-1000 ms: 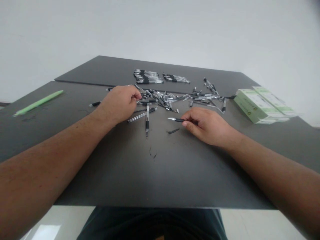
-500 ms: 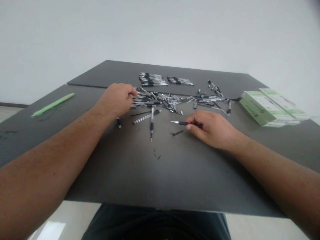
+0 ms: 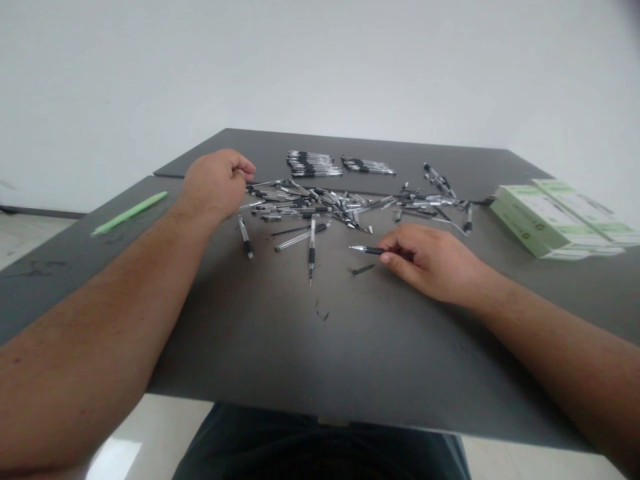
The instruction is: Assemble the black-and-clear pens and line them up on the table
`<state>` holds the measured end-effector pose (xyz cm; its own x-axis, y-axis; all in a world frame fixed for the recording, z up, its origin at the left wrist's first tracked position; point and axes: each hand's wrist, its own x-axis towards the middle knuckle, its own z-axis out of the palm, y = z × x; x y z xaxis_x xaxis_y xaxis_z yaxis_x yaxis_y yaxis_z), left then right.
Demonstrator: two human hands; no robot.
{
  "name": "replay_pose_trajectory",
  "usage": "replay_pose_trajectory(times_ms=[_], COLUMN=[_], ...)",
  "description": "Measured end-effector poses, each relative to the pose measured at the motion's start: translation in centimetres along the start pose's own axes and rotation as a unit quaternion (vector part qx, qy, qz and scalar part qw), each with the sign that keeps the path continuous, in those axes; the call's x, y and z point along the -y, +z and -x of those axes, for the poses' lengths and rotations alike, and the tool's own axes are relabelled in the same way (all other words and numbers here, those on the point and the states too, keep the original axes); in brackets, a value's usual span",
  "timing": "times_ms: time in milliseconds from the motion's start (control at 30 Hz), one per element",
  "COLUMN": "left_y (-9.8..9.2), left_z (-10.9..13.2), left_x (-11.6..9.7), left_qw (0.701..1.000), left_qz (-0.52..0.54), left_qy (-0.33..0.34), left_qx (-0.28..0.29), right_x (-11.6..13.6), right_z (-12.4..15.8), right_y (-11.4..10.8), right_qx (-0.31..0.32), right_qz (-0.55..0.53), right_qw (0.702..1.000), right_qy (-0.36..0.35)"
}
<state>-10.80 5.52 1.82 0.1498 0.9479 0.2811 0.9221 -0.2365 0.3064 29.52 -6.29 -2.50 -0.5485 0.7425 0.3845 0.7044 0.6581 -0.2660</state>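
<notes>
My right hand [image 3: 425, 260] is closed round a pen [image 3: 367, 250] with a black grip, its silver tip pointing left. Under that tip lies a small black piece [image 3: 363, 269]. My left hand [image 3: 217, 183] is raised at the left end of a loose heap of pen parts [image 3: 300, 200]. Its fingers are curled and pressed together; whether anything is in them is hidden. Near it on the table lies a clear pen part with a black grip [image 3: 245, 238]. Between my hands a clear pen [image 3: 312, 250] lies with its tip toward me, beside several clear tubes [image 3: 295, 240].
Two rows of pens [image 3: 313, 165] [image 3: 367, 165] lie behind the heap. Green and white boxes [image 3: 543, 217] are stacked at the right. A light green pen-shaped stick [image 3: 130, 213] lies at the left. Across the dark table [image 3: 300, 360] runs a seam toward the back.
My left hand has drawn back to the left from the heap, uncovering more pen parts. My right hand still holds its pen. The whole view has shifted slightly.
</notes>
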Motion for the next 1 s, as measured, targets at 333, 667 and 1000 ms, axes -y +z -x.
replay_pose_trajectory(times_ms=[333, 667, 1000], left_y=[0.3, 4.1, 4.5], left_z=[-0.3, 0.3, -2.8], left_x=[-0.4, -2.7, -8.6], left_qw=[0.986, 0.991, 0.977], left_qz=[0.085, 0.055, 0.064], left_qy=[-0.045, 0.119, 0.204], left_qx=[-0.139, -0.034, -0.006], right_x=[-0.1, -1.2, -1.8], right_z=[0.0, -0.2, -0.7], right_y=[0.1, 0.7, 0.7], right_qx=[0.006, -0.014, -0.059], right_qz=[-0.004, -0.008, -0.030], right_qw=[1.000, 0.999, 0.994], right_qy=[0.010, 0.035, 0.084])
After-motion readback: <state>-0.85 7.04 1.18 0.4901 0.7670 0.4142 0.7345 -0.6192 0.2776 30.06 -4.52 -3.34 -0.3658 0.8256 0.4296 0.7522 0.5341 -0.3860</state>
